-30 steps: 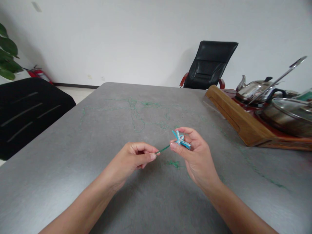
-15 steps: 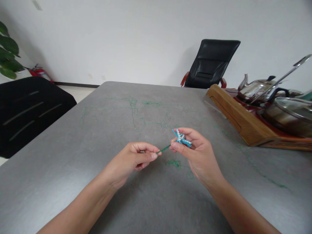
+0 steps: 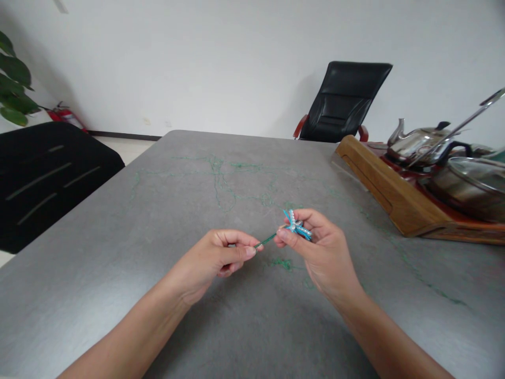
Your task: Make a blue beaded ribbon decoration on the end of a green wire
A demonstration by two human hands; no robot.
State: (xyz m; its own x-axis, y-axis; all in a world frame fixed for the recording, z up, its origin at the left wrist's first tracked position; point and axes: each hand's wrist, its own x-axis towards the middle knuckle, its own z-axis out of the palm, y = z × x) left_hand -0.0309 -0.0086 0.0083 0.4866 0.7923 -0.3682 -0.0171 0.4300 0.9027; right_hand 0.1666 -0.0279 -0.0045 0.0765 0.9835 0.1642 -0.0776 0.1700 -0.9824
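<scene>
Between my two hands runs a thin green stem [image 3: 267,240], slanting up to the right. My left hand [image 3: 221,255] pinches its lower end between thumb and forefinger. At the upper end is a small blue dragonfly-like ornament [image 3: 295,226] with pale beaded strips. The fingers of my right hand [image 3: 317,242] close around the base of the ornament and the stem, hiding where they join. Below the stem, a clump of tangled green thread [image 3: 282,263] lies on the grey table [image 3: 118,316].
Loose green thread [image 3: 216,168] trails over the table's far half and down its right side. At right stands a wooden tray [image 3: 379,195] bearing a steel kettle [image 3: 422,145] and a lidded pot [image 3: 469,184]. Chairs stand behind [image 3: 345,100] and at left [image 3: 51,179].
The ornament has turned slightly and shifted a little to the right with my right hand. My left hand keeps its pinch on the stem, almost unmoved.
</scene>
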